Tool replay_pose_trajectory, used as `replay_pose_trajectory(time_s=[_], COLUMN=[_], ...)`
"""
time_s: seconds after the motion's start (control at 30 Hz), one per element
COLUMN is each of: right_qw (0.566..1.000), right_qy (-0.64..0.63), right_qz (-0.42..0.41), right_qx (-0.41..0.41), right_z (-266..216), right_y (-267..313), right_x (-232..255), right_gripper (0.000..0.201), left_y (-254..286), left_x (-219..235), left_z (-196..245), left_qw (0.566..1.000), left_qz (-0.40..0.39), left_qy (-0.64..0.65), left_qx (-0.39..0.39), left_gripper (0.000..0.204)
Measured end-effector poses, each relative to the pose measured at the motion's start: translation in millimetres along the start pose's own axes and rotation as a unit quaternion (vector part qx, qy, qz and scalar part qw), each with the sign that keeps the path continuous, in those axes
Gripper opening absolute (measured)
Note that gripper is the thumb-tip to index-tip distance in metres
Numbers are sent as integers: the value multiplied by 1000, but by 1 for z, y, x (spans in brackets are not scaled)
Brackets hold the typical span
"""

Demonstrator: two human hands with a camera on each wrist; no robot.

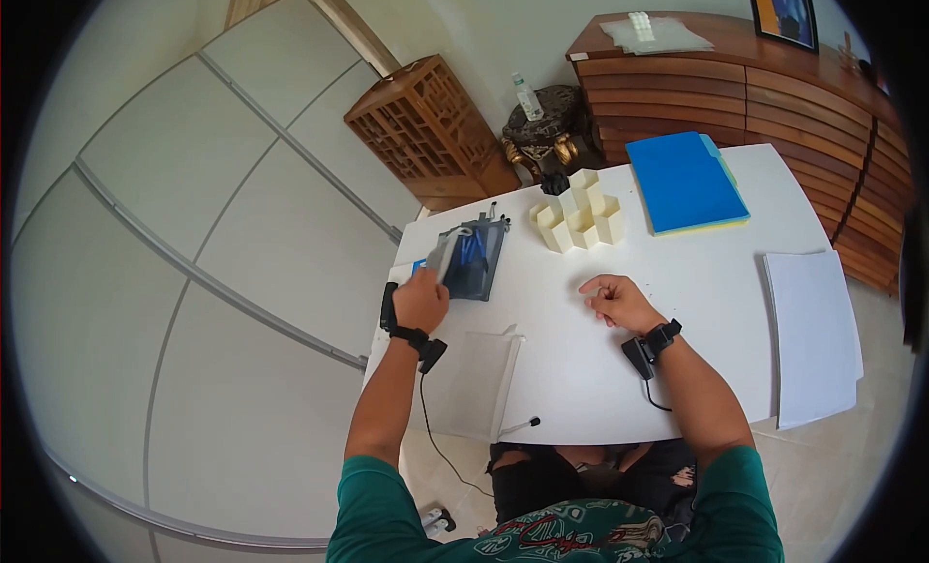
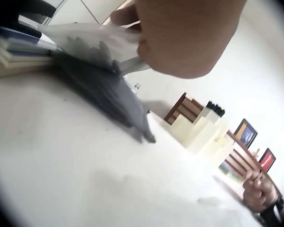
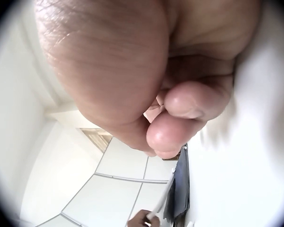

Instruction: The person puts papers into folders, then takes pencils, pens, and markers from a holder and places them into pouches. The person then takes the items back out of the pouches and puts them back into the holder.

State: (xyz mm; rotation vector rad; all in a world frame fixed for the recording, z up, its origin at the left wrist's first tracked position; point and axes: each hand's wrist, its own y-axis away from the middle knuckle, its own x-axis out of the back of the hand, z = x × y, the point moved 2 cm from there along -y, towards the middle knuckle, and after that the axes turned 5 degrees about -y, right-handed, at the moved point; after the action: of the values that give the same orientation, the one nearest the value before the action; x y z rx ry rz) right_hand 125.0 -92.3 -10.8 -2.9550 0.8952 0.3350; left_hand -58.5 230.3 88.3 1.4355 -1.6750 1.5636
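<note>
My left hand [image 1: 421, 302] pinches a translucent whitish pouch [image 2: 92, 40] at the left of the table, its edge raised by the fingers. Grey shapes show through it in the left wrist view. Beneath and beyond it lies a dark grey pouch [image 1: 476, 263] with blue things on or in it and black pull tabs at its far end. Over the middle of the table is my right hand [image 1: 619, 302], fingers loosely curled around nothing. Between the forearms, a clear zip pouch [image 1: 474, 384] lies flat at the near edge, its slider end pointing right.
A cream hexagonal organizer [image 1: 579, 219] stands at the back middle, beside a blue folder [image 1: 687, 183]. White paper sheets [image 1: 813, 340] lie along the right edge. Books [image 2: 23, 49] sit at the table's left. Beyond are a wooden dresser [image 1: 668, 89] and a stool [image 1: 547, 118] carrying a bottle.
</note>
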Motion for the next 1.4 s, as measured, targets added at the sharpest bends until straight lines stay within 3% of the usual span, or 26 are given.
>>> replay_pose_trajectory(time_s=[0.03, 0.07, 0.1, 0.17, 0.27, 0.37, 0.43, 0.47, 0.5, 0.53, 0.57, 0.6, 0.63, 0.7, 0.73, 0.77, 0.8, 0.93, 1.03, 1.13, 1.17, 1.2, 1.23, 1.33, 1.4], right_qw=[1000, 1000, 1000, 999, 999, 993, 995, 993, 984, 980, 980, 980, 979, 980, 977, 974, 983, 980, 980, 994, 978, 949, 907, 902, 934], right_qy=[5, 4, -9, -21, -49, -97, -31, -8, 14, 30, 37, 42, 46, 55, 35, 16, -34, -39, 37, 99, 197, 250, 333, 367, 336], right_qz=[-4, -3, -14, -18, -7, 59, 90, 97, 99, 140, 137, 139, 138, 135, 143, 151, 128, 154, 171, 51, -39, -126, -138, -159, -96], right_qx=[-5, -7, -12, -21, -12, -16, 0, 73, 145, 138, 137, 139, 140, 134, 152, 170, 129, 118, 93, -6, -50, -144, -218, -164, -71], right_z=[-1, 2, 7, 8, -2, 1, 31, 50, 57, 44, 36, 32, 28, 22, 23, 23, 20, 15, 3, -22, -29, -48, -67, -75, -81], right_y=[1, 0, -3, -2, 1, -1, -16, -28, -33, -23, -18, -16, -15, -14, -14, -14, -12, -10, -3, 9, 16, 28, 38, 52, 52], right_x=[-1, 0, 0, 2, -6, -2, 13, 20, 23, 15, 15, 13, 9, 6, 4, 5, 4, -3, -6, 1, 17, 27, 26, 42, 42], right_gripper=[22, 22, 28, 35, 63, 65, 54, 46, 38, 26, 26, 29, 32, 36, 33, 31, 28, 21, 16, 21, 17, 13, 13, 20, 22], left_y=[-3, -4, -2, 8, 35, 54, 58, 54, 43, 33, 25, 16, 9, -8, -11, -13, -13, -10, -7, -8, -8, -8, -6, -4, -5], left_x=[12, 21, 31, 53, 63, 64, 59, 56, 51, 43, 29, 10, -19, -55, -61, -71, -75, -83, -83, -82, -83, -85, -87, -86, -85], left_z=[1, 7, 20, 63, 139, 209, 234, 237, 232, 226, 218, 213, 211, 206, 204, 204, 205, 205, 202, 190, 186, 183, 180, 188, 188], left_qw=[997, 989, 989, 973, 968, 925, 885, 883, 843, 792, 786, 810, 817, 779, 777, 748, 713, 694, 701, 689, 684, 665, 645, 632, 637], left_qz=[46, 141, 140, 211, 173, 160, 31, 37, 12, -13, 4, 40, 48, 16, 22, -37, -97, -36, 5, 92, 95, 92, 90, 114, 103], left_qy=[10, 25, 28, 90, 148, 250, 357, 367, 467, 560, 593, 578, 573, 618, 619, 652, 682, 699, 690, 675, 677, 688, 700, 711, 717], left_qx=[59, 29, 29, -31, -103, -238, -297, -291, -268, -243, -178, -92, 34, 101, 107, 121, 133, 168, 179, 249, 257, 276, 295, 285, 262], left_gripper=[13, 13, 13, 13, 16, 15, 12, 12, 12, 14, 24, 27, 32, 28, 28, 23, 20, 15, 15, 15, 15, 15, 16, 15, 14])
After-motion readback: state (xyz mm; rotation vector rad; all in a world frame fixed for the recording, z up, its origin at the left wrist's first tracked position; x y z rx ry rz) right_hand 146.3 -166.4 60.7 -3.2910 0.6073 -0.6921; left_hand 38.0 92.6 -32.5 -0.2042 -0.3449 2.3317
